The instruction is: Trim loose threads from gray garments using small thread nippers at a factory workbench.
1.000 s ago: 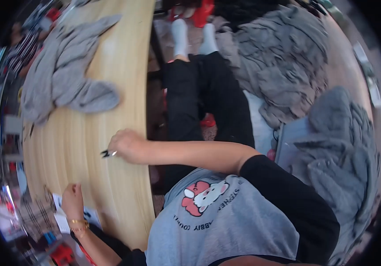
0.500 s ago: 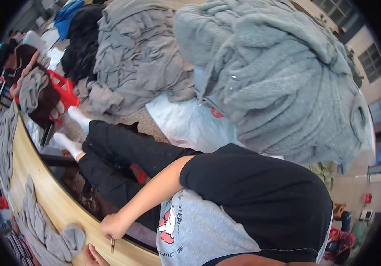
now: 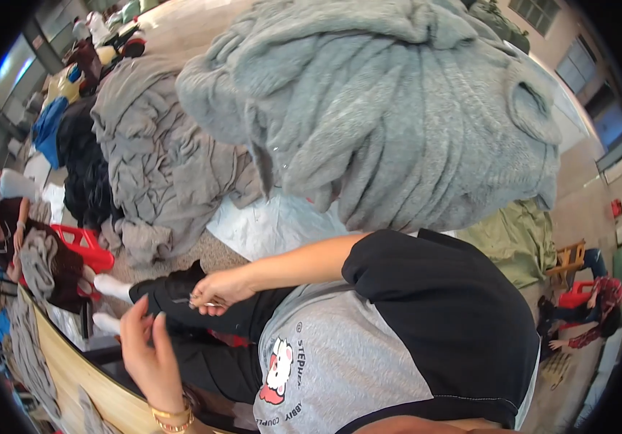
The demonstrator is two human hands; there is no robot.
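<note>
My right hand (image 3: 220, 293) is raised over my black-trousered lap, its fingers closed round a small, slim metal tool (image 3: 213, 304). Most of the tool is hidden in the fist, so its exact kind does not show. Lower and to the left, my left hand (image 3: 153, 354) is held up with its fingers apart and nothing in it. Bracelets circle that wrist. Beneath the left hand runs the edge of a pale wooden table (image 3: 65, 354). Part of a grey knitted piece (image 3: 92, 414) lies on that table at the bottom of the view.
A large heap of grey fuzzy knitwear (image 3: 397, 123) rises close on my right. Beyond it are another grey cloth pile (image 3: 173, 152), a black pile (image 3: 83, 159) and white plastic sheeting (image 3: 275, 224). A co-worker (image 3: 11, 224) with grey cloth sits by a red stool (image 3: 83, 246).
My right hand has lifted off the table edge and moved up and right over my lap, still with the metal tool. My left hand has risen into view. The head view has swung.
</note>
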